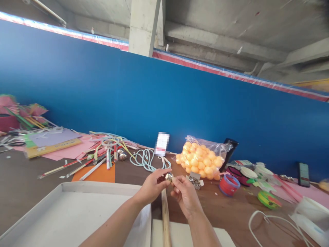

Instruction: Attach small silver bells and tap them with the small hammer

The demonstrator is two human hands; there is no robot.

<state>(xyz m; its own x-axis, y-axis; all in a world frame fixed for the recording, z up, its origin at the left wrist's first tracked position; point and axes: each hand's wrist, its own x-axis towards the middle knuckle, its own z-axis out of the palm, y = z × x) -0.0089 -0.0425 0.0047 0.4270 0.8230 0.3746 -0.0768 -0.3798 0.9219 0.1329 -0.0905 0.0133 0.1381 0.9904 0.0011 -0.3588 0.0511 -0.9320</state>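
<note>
A shiny silver ball (169,176) is gripped between the thumb and fingers of my left hand (153,185), above the table's middle. My right hand (184,192) is closed in a pinch at the ball's lower right edge. Whatever its fingertips may hold there is too small to make out. Below both hands a wooden stick (166,219) runs toward me. Just beyond my right hand sits a small open box (195,180) of metal pieces.
A large white tray (61,187) lies at left, before paper strips and orange paper (96,174). Behind my hands are a pale blue cord (144,160), a phone (161,144) and a bag of orange balls (199,157). Red ribbon (228,185) and a white cable (280,219) lie right.
</note>
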